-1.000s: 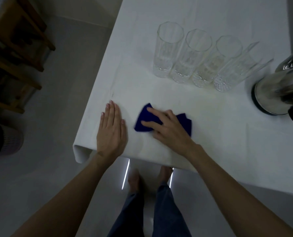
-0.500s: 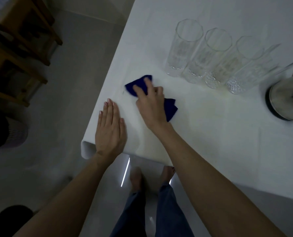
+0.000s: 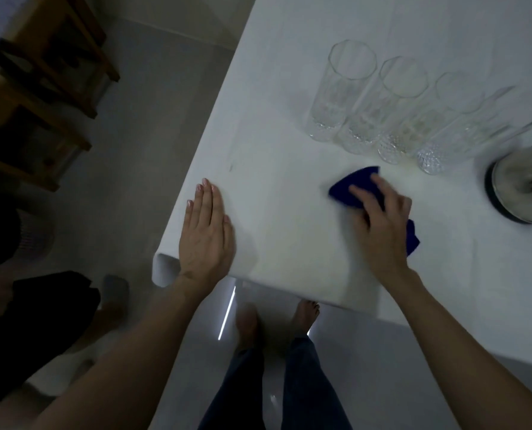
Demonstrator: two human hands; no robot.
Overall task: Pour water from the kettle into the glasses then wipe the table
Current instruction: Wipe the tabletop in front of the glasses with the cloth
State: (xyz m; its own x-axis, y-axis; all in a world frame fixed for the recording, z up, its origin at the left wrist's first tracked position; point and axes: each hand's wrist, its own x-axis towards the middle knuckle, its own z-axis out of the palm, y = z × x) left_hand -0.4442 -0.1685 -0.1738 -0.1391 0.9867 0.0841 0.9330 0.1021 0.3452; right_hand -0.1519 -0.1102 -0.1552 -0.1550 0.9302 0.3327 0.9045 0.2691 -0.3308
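While left hand (image 3: 207,235) lies flat by near-left corner of tabletop (image 3: 289,218) — right hand (image 3: 382,231), fingers spread, presses blue cloth (image 3: 347,189).

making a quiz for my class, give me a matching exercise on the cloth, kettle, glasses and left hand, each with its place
1 dark blue cloth
2 shiny steel kettle
3 row of tall clear glasses
4 left hand

a flat on the white table by its near corner
b under the right hand
c at the right edge of view
d lined up beyond the cloth

Pairs: 1-b, 2-c, 3-d, 4-a
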